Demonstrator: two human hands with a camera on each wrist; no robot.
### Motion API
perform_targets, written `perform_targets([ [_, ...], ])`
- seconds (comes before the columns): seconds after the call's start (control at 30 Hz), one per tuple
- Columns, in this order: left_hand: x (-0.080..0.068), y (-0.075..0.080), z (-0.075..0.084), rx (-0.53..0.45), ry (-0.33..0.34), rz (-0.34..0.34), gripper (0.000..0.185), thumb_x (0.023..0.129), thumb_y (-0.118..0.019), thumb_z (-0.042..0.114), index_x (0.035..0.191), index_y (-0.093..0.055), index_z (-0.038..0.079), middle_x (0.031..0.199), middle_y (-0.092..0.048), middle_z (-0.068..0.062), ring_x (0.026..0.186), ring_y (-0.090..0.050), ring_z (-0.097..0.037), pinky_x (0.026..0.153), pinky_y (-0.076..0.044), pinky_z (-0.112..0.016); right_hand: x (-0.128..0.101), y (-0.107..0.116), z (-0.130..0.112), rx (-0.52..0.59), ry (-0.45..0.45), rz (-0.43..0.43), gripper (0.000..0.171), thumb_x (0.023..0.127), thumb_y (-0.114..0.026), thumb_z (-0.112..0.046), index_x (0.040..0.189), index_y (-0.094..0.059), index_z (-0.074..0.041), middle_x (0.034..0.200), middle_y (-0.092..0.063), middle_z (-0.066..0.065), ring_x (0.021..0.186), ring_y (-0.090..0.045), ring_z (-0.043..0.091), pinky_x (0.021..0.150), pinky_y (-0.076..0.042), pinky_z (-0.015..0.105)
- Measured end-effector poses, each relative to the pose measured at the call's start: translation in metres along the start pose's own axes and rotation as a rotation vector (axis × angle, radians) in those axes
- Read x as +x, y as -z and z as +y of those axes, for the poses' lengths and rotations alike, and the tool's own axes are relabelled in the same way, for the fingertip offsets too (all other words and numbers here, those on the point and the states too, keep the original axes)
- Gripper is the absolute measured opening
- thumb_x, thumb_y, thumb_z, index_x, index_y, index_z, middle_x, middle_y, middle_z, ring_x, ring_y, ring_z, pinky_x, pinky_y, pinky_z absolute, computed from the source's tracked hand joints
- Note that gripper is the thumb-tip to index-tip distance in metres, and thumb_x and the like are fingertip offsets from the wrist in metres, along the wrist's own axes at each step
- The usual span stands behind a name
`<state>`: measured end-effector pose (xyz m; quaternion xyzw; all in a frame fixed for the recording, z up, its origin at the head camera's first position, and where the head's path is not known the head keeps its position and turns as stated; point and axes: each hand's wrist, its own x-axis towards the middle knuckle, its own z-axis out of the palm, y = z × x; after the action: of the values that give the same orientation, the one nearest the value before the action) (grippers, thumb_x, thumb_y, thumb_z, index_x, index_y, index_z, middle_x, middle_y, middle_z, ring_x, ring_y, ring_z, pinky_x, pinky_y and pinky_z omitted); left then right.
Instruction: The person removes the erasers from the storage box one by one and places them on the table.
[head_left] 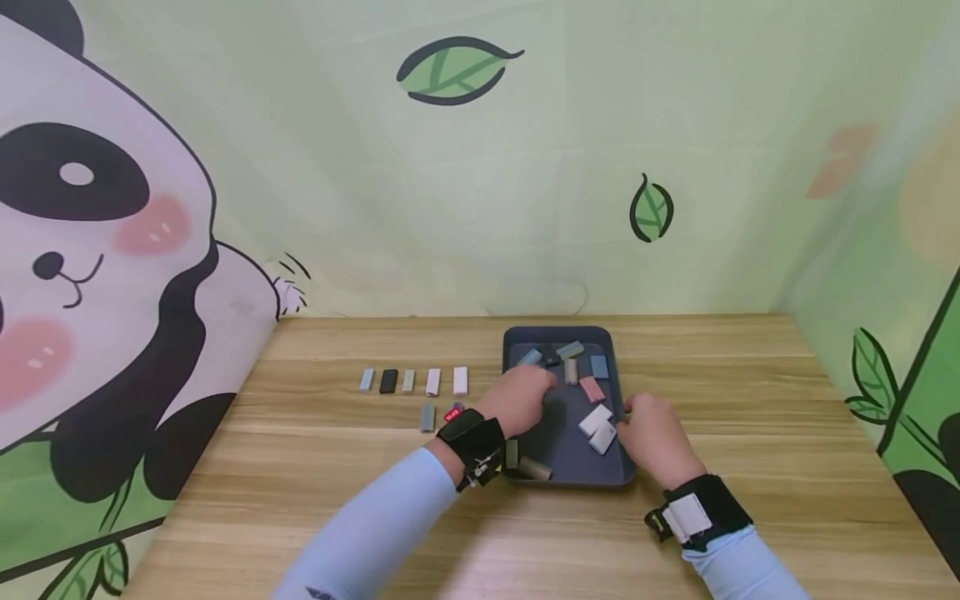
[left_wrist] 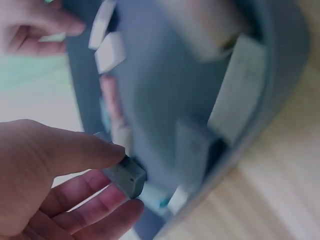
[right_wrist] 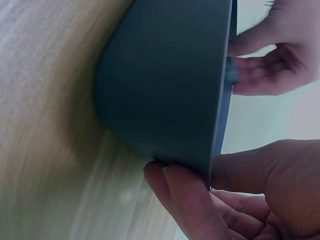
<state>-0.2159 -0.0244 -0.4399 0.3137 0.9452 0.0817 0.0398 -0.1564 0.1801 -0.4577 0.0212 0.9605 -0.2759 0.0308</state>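
Note:
My left hand point(head_left: 519, 398) is over the left part of a dark blue-grey tray point(head_left: 558, 450). In the left wrist view, its thumb and fingers pinch a small dark grey block point(left_wrist: 129, 177). My right hand point(head_left: 658, 433) grips the tray's right wall, thumb inside the rim and fingers outside, as the right wrist view shows. Inside the tray lie two white blocks point(head_left: 598, 427) near that hand, a pink block point(head_left: 592, 389), a blue block point(head_left: 599, 367) and several grey or bluish ones. A beige-grey block point(head_left: 535, 468) rests in the near left corner.
Left of the tray, small blocks stand in a row on the wooden table point(head_left: 300, 467): light blue point(head_left: 367, 379), black point(head_left: 388, 381), beige point(head_left: 408, 381) and two white ones point(head_left: 461, 380). Below them are a grey-blue block point(head_left: 427, 417) and a red piece point(head_left: 452, 413), partly behind my left wrist.

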Motion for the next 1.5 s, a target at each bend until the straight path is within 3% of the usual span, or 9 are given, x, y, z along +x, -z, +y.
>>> perform_targets([
  [0.2,-0.014,0.031,-0.026,-0.103,0.085,0.08,0.035,0.085,-0.053,0.0,0.118,-0.063,0.008,0.113,-0.065,-0.007,0.101,-0.061,-0.018,0.084,-0.05,-0.029,0.0,-0.001,0.0,0.002,0.001,0.0,0.028,0.082,-0.062,-0.006,0.105,-0.063,0.01,0.098,-0.065,0.025,0.075,-0.06,0.024,0.058,-0.05,0.032],
  [0.43,-0.046,0.055,-0.071,-0.226,0.313,0.244,0.034,0.085,-0.06,0.007,0.119,-0.061,0.008,0.109,-0.067,-0.008,0.09,-0.065,-0.017,0.074,-0.053,-0.031,0.0,-0.001,0.001,0.003,0.002,-0.002,0.028,0.082,-0.061,-0.006,0.105,-0.062,0.01,0.098,-0.065,0.025,0.074,-0.06,0.024,0.058,-0.049,0.032],
  [0.57,-0.066,0.059,-0.097,-0.304,0.429,0.324,0.037,0.086,-0.06,0.011,0.122,-0.059,0.006,0.112,-0.066,-0.011,0.09,-0.064,-0.02,0.07,-0.052,-0.031,0.0,0.0,0.001,0.012,-0.005,-0.013,0.028,0.083,-0.06,-0.005,0.106,-0.062,0.01,0.097,-0.065,0.024,0.072,-0.059,0.023,0.056,-0.049,0.03],
  [0.7,-0.082,0.05,-0.12,-0.365,0.525,0.391,0.039,0.084,-0.062,0.012,0.121,-0.057,0.002,0.109,-0.064,-0.013,0.085,-0.063,-0.021,0.066,-0.052,-0.031,0.0,0.002,0.002,0.019,-0.008,-0.018,0.028,0.083,-0.059,-0.005,0.106,-0.062,0.01,0.096,-0.065,0.023,0.072,-0.059,0.023,0.056,-0.049,0.03],
  [0.87,-0.097,0.028,-0.136,-0.361,0.601,0.394,0.038,0.08,-0.066,0.013,0.114,-0.06,-0.002,0.102,-0.065,-0.015,0.083,-0.061,-0.023,0.068,-0.051,-0.034,0.0,0.003,0.003,0.015,-0.019,-0.026,0.029,0.084,-0.059,-0.005,0.107,-0.061,0.01,0.098,-0.064,0.024,0.074,-0.059,0.023,0.057,-0.049,0.03],
  [1.0,-0.105,0.012,-0.139,-0.342,0.635,0.373,0.033,0.076,-0.072,0.015,0.103,-0.065,-0.003,0.096,-0.067,-0.016,0.082,-0.062,-0.024,0.069,-0.051,-0.034,0.0,0.003,0.003,0.012,-0.017,-0.026,0.03,0.083,-0.059,-0.005,0.108,-0.061,0.011,0.099,-0.064,0.025,0.074,-0.059,0.024,0.057,-0.049,0.031],
  [1.23,-0.112,0.001,-0.135,-0.34,0.707,0.313,0.019,0.073,-0.074,0.016,0.083,-0.068,0.001,0.075,-0.065,-0.01,0.062,-0.055,-0.019,0.052,-0.042,-0.026,0.0,0.001,0.002,0.011,-0.014,-0.02,0.029,0.083,-0.06,-0.006,0.107,-0.062,0.01,0.099,-0.064,0.024,0.073,-0.059,0.024,0.056,-0.049,0.03],
  [1.33,-0.113,-0.002,-0.136,-0.342,0.732,0.301,0.012,0.071,-0.071,0.013,0.068,-0.064,0.005,0.064,-0.06,-0.006,0.054,-0.049,-0.017,0.047,-0.037,-0.026,0.0,0.0,0.001,0.013,-0.013,-0.019,0.027,0.083,-0.061,-0.005,0.106,-0.063,0.01,0.098,-0.065,0.024,0.073,-0.06,0.024,0.056,-0.05,0.031],
  [1.5,-0.114,-0.003,-0.136,-0.333,0.762,0.279,0.02,0.069,-0.068,0.011,0.054,-0.055,0.009,0.053,-0.05,-0.001,0.049,-0.043,-0.016,0.044,-0.033,-0.026,-0.001,-0.001,-0.002,0.016,-0.01,-0.021,0.027,0.083,-0.062,-0.005,0.105,-0.063,0.01,0.098,-0.065,0.024,0.073,-0.06,0.023,0.057,-0.05,0.031],
])
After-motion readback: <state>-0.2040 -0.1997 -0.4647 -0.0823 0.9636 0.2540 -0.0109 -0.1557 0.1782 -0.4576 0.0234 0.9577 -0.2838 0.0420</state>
